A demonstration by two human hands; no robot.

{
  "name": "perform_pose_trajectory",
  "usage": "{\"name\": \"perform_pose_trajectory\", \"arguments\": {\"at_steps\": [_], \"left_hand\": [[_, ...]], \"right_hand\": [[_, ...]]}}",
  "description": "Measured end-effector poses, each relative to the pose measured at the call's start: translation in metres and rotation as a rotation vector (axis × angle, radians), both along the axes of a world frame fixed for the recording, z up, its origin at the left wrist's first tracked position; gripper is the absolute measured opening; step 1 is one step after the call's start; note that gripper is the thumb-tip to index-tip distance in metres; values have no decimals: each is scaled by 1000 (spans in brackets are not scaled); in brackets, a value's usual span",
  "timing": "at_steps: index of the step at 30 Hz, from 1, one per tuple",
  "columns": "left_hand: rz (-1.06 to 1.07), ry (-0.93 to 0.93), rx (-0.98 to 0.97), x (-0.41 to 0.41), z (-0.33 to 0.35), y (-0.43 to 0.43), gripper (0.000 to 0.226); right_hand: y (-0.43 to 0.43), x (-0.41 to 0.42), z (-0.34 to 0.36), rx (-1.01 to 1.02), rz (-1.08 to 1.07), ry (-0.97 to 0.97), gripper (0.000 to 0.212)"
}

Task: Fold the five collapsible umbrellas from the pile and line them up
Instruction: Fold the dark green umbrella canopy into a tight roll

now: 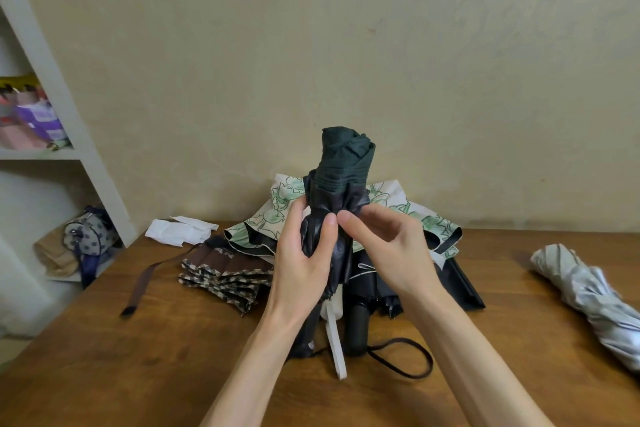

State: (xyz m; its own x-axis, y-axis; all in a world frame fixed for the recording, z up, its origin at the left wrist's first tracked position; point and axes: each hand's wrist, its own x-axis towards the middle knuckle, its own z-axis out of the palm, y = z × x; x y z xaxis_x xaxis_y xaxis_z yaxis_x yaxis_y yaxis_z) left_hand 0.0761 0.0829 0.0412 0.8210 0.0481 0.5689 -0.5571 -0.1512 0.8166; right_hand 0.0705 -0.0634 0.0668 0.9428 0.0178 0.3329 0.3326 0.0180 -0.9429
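The left hand point(301, 260) grips the dark umbrella point(346, 163) upright over the desk's point(138, 357) middle — hold it firm. The right hand point(388, 246), pinching a pleat, should wrap the cloth tight, matching the silver umbrella point(588, 302) by the right edge.

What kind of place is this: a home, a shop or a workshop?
Probably a room in a home: a wooden table against a wall with patterned wallpaper, and a white shelf unit holding a spotted bag and colourful packages.

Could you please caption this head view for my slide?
Left hand grips, right hand pinches a dark green umbrella held upright over the pile.
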Motion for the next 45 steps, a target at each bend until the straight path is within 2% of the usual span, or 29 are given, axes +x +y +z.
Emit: {"name": "perform_pose_trajectory", "arguments": {"at_steps": [7,9,11,14,18,21,25,33,38,39,42,43,45], "left_hand": [[-55,82,-102,-1,-5,-4,41],[-87,146,-135,-2,-5,-3,47],[-115,198,-169,-3,-5,-3,42],[-173,231,-216,-6,-2,-4,30],[-272,277,-240,-10,0,-8,36],[-307,323,-219,-8,-1,-9,44],[-324,384,-225,-5,-1,-9,54],[-314,489,-106,-2,8,11,30],[-173,472,29,0,18,21,23],[-129,432,50,-1,19,19,27],[-81,331,-14,0,17,7,72],[-97,324,-78,-1,18,2,77],[-105,320,-165,-3,21,-6,72]], "right_hand": [[4,1,-3,-8,-58,-71,26],[4,1,-2,0,-49,-36,22],[3,2,-2,-17,-31,14,17],[-1,4,-2,-27,58,92,27],[1,-1,-1,61,123,88,21],[0,1,-4,107,59,34,17],[-2,1,-4,161,27,59,16],[3,2,-7,137,48,86,18],[1,7,-12,80,-2,83,19],[0,7,-13,56,-16,80,19],[-5,6,-16,-84,-66,3,18],[-8,5,-19,-167,-88,-38,22],[-11,1,-26,-308,-118,-97,31]]}}
